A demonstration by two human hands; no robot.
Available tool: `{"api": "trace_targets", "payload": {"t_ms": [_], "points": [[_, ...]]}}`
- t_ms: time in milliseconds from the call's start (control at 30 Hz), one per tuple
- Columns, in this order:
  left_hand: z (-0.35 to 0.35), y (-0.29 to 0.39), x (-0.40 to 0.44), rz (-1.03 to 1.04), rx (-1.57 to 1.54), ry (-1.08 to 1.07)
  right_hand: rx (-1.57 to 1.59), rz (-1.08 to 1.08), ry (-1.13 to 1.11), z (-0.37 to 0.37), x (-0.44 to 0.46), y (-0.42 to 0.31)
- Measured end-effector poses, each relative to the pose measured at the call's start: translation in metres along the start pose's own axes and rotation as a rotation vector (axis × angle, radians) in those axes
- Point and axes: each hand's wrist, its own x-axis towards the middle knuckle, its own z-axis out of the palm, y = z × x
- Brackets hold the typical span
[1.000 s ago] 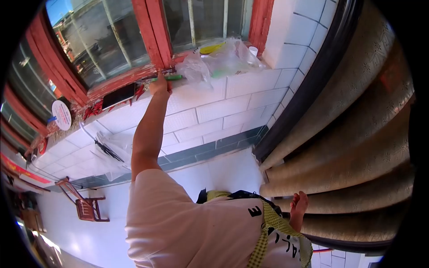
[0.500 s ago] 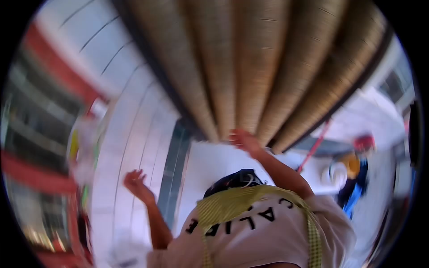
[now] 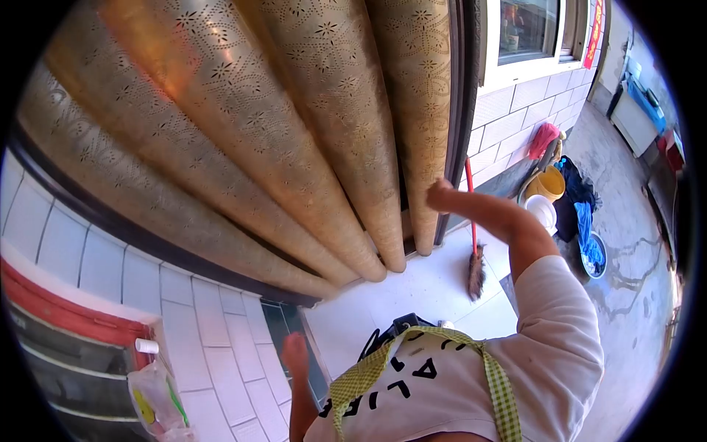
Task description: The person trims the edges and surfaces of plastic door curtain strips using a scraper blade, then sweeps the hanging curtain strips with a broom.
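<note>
A brown-gold door curtain (image 3: 294,132), patterned with small flowers and hanging in deep folds, fills the upper left and middle of the head view. At its right-hand fold, my right hand (image 3: 440,196) is closed on the curtain, with the arm stretched forward; the fingertips are hidden. My left hand (image 3: 296,353) is low in front of the tiled wall, apart from the curtain. It is blurred, so its fingers cannot be made out. I wear a pale T-shirt (image 3: 537,353) and a yellow-green checked apron (image 3: 503,394).
A red-handled broom (image 3: 476,272) leans right of the doorway. Further right are a yellow bucket (image 3: 546,184), a white container (image 3: 541,212) and a basin (image 3: 593,256) with blue cloth. A plastic bag (image 3: 158,401) hangs at the lower left. A window (image 3: 528,29) is at the upper right.
The view has swung, so the curtain now lies further left. My right hand has gone from raised with fingers apart to closed at the curtain's right fold. My left hand is lower in view.
</note>
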Motion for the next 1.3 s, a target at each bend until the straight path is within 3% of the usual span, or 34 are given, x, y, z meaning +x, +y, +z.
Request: {"api": "trace_targets", "payload": {"t_ms": [67, 133, 167, 233, 367, 433, 467, 500, 567, 667, 733, 867, 933, 1033, 1133, 1167, 1200, 1233, 1267, 1300], "points": [[0.016, -0.04, -0.028, -0.047, 0.03, -0.051, 0.004, 0.026, -0.024, 0.068, 0.008, 0.034], [0.044, -0.08, -0.049, 0.495, 0.453, -0.062, 0.006, 0.069, -0.081, 0.111, 0.026, 0.039], [0.045, -0.069, -0.06, 0.491, 0.458, -0.087, -0.002, 0.069, -0.032, 0.141, 0.044, 0.039], [0.042, -0.029, -0.089, -0.289, 0.033, -0.408, -0.009, 0.057, -0.022, 0.158, 0.052, 0.035], [0.033, -0.032, -0.143, -0.339, 0.155, -0.657, 0.051, 0.177, -0.155, 0.152, 0.036, 0.035], [0.038, -0.058, -0.166, -0.048, 0.702, -1.151, 0.024, 0.196, -0.192, 0.161, 0.038, 0.055], [0.038, -0.091, -0.188, -0.076, 0.641, -1.17, 0.033, 0.223, -0.158, 0.169, 0.041, 0.058], [0.04, -0.142, -0.22, -0.252, 0.401, -1.136, 0.052, 0.22, -0.199, 0.172, 0.044, 0.064], [0.039, -0.256, -0.303, -0.959, -0.967, -0.861, 0.077, 0.214, -0.275, 0.165, 0.034, 0.073], [0.023, -0.222, -0.336, -0.959, -0.793, -0.776, 0.035, 0.169, -0.206, 0.182, 0.039, 0.076], [0.021, -0.182, -0.317, -0.992, -0.368, -0.834, -0.01, 0.116, -0.154, 0.201, 0.049, 0.075], [0.029, -0.113, -0.284, -0.999, -0.125, -0.851, -0.528, 0.208, -0.157, 0.226, 0.066, 0.056], [0.027, -0.096, -0.284, -1.015, -0.149, -0.791, -0.396, 0.22, -0.222, 0.246, 0.071, 0.05], [0.018, -0.072, -0.29, -1.159, -0.456, -0.512, -0.194, 0.216, -0.338, 0.284, 0.067, 0.049], [0.02, -0.069, -0.292, -1.232, -0.471, -0.529, 0.076, 0.249, -0.469, 0.334, 0.026, 0.031], [0.026, -0.092, -0.298, -1.15, -0.347, -0.629, 0.067, 0.253, -0.418, 0.404, 0.014, 0.011], [0.034, -0.114, -0.302, -1.062, -0.224, -0.713, 0.353, 0.362, -0.569, 0.395, -0.022, -0.01], [0.045, -0.108, -0.287, -0.991, -0.179, -0.729, 0.558, 0.397, -0.601, 0.447, -0.046, -0.029], [0.057, -0.102, -0.27, -0.92, -0.133, -0.742, 0.5, 0.304, -0.386, 0.529, -0.071, -0.065], [0.059, -0.06, -0.236, -1.024, -0.205, -0.609, 0.539, 0.396, -0.27, 0.468, -0.136, -0.077]]}}
